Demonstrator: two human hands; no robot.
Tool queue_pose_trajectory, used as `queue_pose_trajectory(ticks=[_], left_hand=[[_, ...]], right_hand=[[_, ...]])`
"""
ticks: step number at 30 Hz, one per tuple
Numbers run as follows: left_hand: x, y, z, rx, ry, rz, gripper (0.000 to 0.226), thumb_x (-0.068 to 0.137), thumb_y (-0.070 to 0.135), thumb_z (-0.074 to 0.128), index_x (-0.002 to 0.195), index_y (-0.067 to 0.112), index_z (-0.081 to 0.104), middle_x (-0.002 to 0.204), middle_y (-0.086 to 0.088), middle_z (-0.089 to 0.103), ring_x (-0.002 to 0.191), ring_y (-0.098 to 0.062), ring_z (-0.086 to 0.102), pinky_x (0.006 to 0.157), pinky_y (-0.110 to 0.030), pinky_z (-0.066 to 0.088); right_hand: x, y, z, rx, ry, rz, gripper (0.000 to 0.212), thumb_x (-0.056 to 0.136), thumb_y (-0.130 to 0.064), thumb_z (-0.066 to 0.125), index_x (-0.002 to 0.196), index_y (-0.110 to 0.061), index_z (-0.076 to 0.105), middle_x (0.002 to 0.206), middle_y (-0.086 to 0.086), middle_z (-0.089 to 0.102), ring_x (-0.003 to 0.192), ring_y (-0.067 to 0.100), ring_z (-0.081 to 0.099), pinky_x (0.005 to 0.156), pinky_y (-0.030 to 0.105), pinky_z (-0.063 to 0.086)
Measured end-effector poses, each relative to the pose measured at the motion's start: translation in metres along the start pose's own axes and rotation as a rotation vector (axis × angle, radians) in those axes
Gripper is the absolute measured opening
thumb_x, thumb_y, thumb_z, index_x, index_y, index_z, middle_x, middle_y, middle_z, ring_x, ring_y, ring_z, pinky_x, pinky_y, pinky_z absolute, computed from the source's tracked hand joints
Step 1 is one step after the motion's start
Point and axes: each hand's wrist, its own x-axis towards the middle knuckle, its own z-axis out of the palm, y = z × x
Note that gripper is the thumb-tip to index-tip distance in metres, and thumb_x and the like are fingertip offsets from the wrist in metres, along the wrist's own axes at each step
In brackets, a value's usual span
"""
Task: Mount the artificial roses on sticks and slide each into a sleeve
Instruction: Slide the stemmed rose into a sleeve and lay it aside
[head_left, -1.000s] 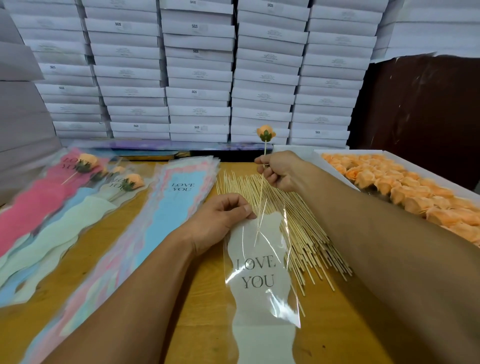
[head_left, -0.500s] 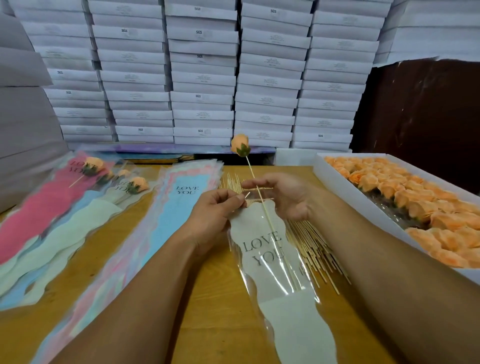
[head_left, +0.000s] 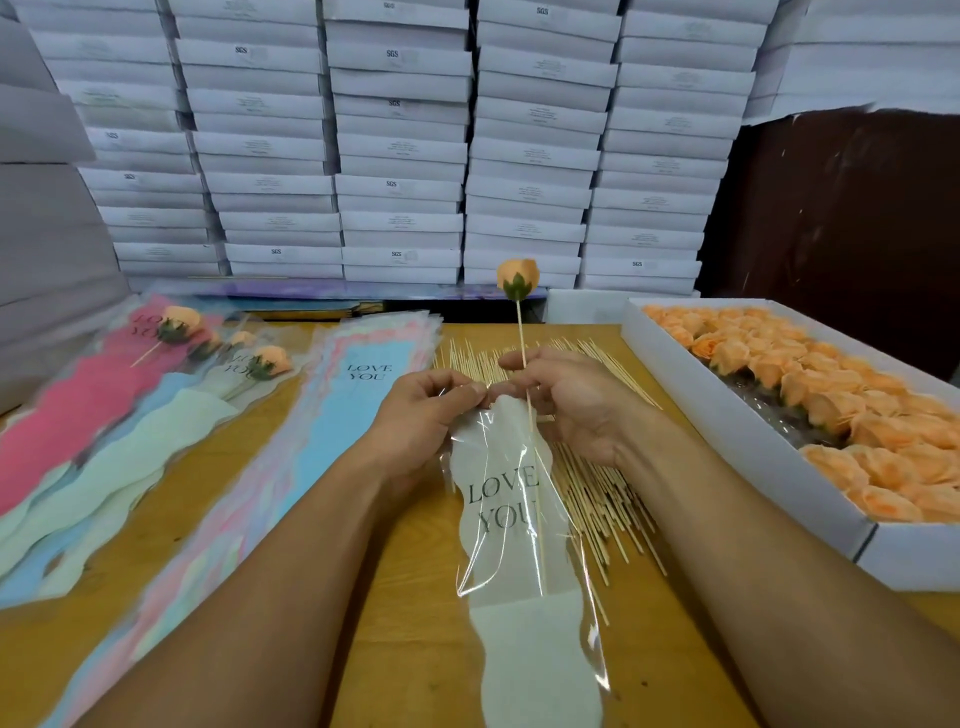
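Note:
My left hand (head_left: 423, 410) pinches the top edge of a clear sleeve (head_left: 511, 525) printed LOVE YOU with a pale green backing. My right hand (head_left: 569, 400) holds a thin wooden stick (head_left: 521, 332) topped by an orange rose (head_left: 517, 278). The stick's lower part runs down inside the sleeve, past the lettering. The rose stands well above the sleeve's mouth. Loose sticks (head_left: 597, 499) lie in a pile under and right of the sleeve.
A white box (head_left: 737, 447) of orange roses (head_left: 831, 395) sits at the right. A stack of empty sleeves (head_left: 332, 415) lies left of my hands, and finished sleeved roses (head_left: 171, 364) further left. White cartons (head_left: 400, 156) are stacked behind the wooden table (head_left: 405, 597).
My right hand brought the rose's stick down from above the pile into the sleeve's mouth and pushed it deeper. The left hand lifted the sleeve's top edge.

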Motion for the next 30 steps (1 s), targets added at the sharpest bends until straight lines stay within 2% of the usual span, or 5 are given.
queue_pose_trajectory(ticks=[9, 13, 19, 25, 30], left_hand=[[0.000, 0.000, 0.000, -0.039, -0.051, 0.011, 0.015, 0.090, 0.015, 0.070, 0.077, 0.014, 0.076, 0.088, -0.018, 0.073, 0.075, -0.029, 0.069, 0.066, -0.036, 0.057], [-0.001, -0.001, 0.003, -0.085, -0.070, 0.041, 0.017, 0.090, 0.009, 0.068, 0.076, 0.011, 0.077, 0.086, -0.015, 0.073, 0.078, -0.028, 0.066, 0.074, -0.035, 0.055], [-0.005, 0.003, 0.006, -0.082, -0.098, 0.018, 0.021, 0.091, 0.006, 0.067, 0.072, 0.011, 0.076, 0.084, -0.012, 0.074, 0.072, -0.024, 0.066, 0.069, -0.034, 0.053], [-0.006, 0.004, 0.006, -0.005, -0.100, -0.004, 0.023, 0.091, 0.010, 0.067, 0.070, 0.016, 0.073, 0.079, -0.011, 0.067, 0.080, -0.032, 0.054, 0.073, -0.045, 0.038], [-0.007, 0.005, 0.006, -0.031, -0.123, 0.010, 0.021, 0.091, 0.011, 0.068, 0.072, 0.016, 0.075, 0.081, -0.009, 0.070, 0.074, -0.025, 0.060, 0.067, -0.035, 0.046]], right_hand=[[-0.005, 0.004, 0.005, 0.061, 0.015, -0.042, 0.014, 0.089, -0.018, 0.072, 0.081, -0.014, 0.082, 0.081, 0.004, 0.075, 0.070, 0.015, 0.068, 0.070, 0.035, 0.058], [-0.007, 0.003, 0.006, 0.209, -0.043, 0.027, 0.023, 0.085, 0.002, 0.070, 0.107, -0.004, 0.074, 0.095, 0.016, 0.074, 0.085, 0.027, 0.070, 0.091, 0.047, 0.058], [-0.008, 0.002, 0.002, 0.445, -0.151, 0.098, 0.055, 0.082, 0.017, 0.049, 0.132, -0.006, 0.055, 0.094, 0.011, 0.071, 0.074, 0.024, 0.071, 0.068, 0.034, 0.059], [0.001, 0.005, -0.002, 0.344, 0.044, 0.062, 0.019, 0.098, -0.033, 0.060, 0.099, -0.018, 0.072, 0.088, 0.003, 0.077, 0.071, 0.017, 0.068, 0.070, 0.028, 0.056], [0.000, 0.007, -0.002, 0.375, 0.004, 0.068, 0.019, 0.095, -0.018, 0.065, 0.081, -0.009, 0.076, 0.078, 0.006, 0.073, 0.061, 0.014, 0.068, 0.058, 0.025, 0.059]])
